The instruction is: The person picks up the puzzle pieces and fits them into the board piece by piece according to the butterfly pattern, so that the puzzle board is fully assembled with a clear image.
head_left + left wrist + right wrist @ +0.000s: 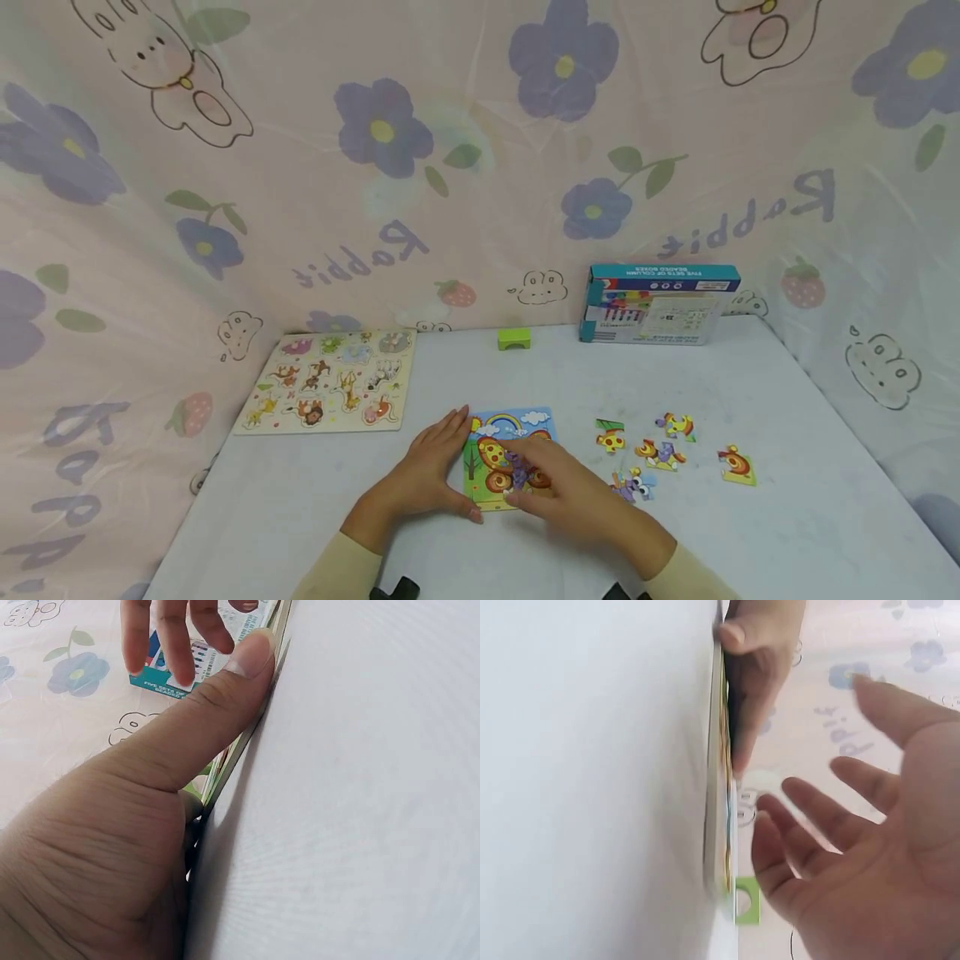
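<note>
A square jigsaw puzzle board [517,414] with a rainbow and a butterfly picture [491,454] lies flat on the white table in the head view. My left hand [427,467] rests along its left side with straight fingers. In the left wrist view, the left thumb [180,731] touches the board's edge. Above the butterfly hovers my right hand [577,487], partly hiding the board's right side. The right wrist view shows that right hand [862,840] with loosely bent fingers, apart from the board and holding nothing.
Several loose puzzle pieces [660,455] lie to the right, one snail piece [737,465] farthest out. An animal puzzle board [322,427] lies at back left. A green block [513,340] and a bead toy box [656,308] stand along the back by the printed curtain.
</note>
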Available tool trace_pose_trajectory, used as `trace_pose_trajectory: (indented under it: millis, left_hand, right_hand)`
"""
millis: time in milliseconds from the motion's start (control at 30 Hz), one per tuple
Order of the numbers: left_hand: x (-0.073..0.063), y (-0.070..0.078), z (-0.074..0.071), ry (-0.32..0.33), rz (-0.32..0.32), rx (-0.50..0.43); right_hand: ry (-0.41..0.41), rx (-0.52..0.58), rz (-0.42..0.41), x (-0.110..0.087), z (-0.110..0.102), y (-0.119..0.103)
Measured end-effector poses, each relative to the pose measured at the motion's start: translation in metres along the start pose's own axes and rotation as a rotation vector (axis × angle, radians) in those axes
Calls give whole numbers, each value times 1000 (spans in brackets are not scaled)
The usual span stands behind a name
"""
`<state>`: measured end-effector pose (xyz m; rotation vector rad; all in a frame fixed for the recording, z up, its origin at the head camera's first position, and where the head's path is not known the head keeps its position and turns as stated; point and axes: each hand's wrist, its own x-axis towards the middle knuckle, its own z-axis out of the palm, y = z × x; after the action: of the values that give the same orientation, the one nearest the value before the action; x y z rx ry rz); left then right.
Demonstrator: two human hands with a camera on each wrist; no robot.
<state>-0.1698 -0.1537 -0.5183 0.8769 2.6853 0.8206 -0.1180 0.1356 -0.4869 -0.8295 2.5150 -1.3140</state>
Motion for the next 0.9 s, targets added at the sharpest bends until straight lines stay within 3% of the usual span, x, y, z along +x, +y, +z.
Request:
trace_pose_trajectory:
  millis: [500, 733, 900]
  left_hand:
    - [0, -3, 4, -19, -26, 5]
    - [1, -2, 2, -18, -20, 13]
    - [1, -1, 0, -14, -16, 14]
  right_hand:
    - [225, 227, -61, -23, -51, 38]
    - [307, 444, -101, -36, -73, 56]
    - [386, 580, -51, -41, -80, 62]
